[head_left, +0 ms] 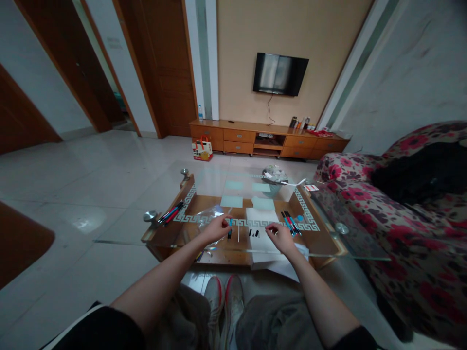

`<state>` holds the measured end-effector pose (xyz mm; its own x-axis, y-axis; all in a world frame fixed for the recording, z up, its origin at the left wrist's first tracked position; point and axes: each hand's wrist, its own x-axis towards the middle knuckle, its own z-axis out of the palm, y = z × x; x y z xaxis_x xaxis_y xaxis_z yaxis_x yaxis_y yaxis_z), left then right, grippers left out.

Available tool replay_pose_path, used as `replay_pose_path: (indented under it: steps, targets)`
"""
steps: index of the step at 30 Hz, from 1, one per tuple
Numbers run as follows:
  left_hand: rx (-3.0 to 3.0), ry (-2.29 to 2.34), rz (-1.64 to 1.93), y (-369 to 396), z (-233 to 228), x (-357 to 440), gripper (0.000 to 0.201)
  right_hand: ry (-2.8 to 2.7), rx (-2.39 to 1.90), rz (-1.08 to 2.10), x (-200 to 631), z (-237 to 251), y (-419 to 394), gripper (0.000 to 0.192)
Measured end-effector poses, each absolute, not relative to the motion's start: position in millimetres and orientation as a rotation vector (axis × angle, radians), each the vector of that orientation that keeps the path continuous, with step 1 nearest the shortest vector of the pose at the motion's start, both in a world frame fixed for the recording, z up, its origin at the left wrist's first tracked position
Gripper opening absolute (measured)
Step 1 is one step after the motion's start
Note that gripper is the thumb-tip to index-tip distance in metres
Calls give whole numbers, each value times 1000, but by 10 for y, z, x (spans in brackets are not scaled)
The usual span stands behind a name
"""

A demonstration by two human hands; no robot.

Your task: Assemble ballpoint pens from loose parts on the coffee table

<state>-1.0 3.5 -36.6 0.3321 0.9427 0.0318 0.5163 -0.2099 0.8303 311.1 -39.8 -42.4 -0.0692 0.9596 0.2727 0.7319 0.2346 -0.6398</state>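
My left hand [218, 227] hovers over the glass table with its fingers drawn together in a pinch. A thin pale stick [229, 211] shows just above its fingertips; I cannot tell whether they grip it. Close by lie a blue-and-black pen part [229, 230] and a slim white rod [239, 231]. My right hand [279, 236] is also pinched, and anything in it is too small to make out. Left of it are a short black piece [250, 233], another black piece [257, 233] and a tiny bit between them.
Several pens [171, 214] lie at the left of the glass tabletop [127, 233], with more pens [291, 223] at the right. Clear plastic wrapping [206, 218] is beside my left hand. A basket [275, 180] stands beyond the table; a flowered sofa [365, 204] is at the right.
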Motion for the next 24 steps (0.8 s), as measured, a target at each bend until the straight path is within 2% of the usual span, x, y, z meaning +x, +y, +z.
replay_pose_path:
  steps: [7,16,19,24]
  targets:
    - [1933,1294,722,5,-395,-29,44,-1958,-1507,425,3078,-464,-380,15]
    - [2075,1318,705,-1,-477,-47,45,-1960,-1450,408,3085,-451,-424,32]
    - [2038,1287,731,7,-497,-48,48,-1827,-1454,327,3087,-192,-479,37]
    - [1973,1301,753,50,-510,-68,47,-1355,-1223,263,3111,706,-904,28]
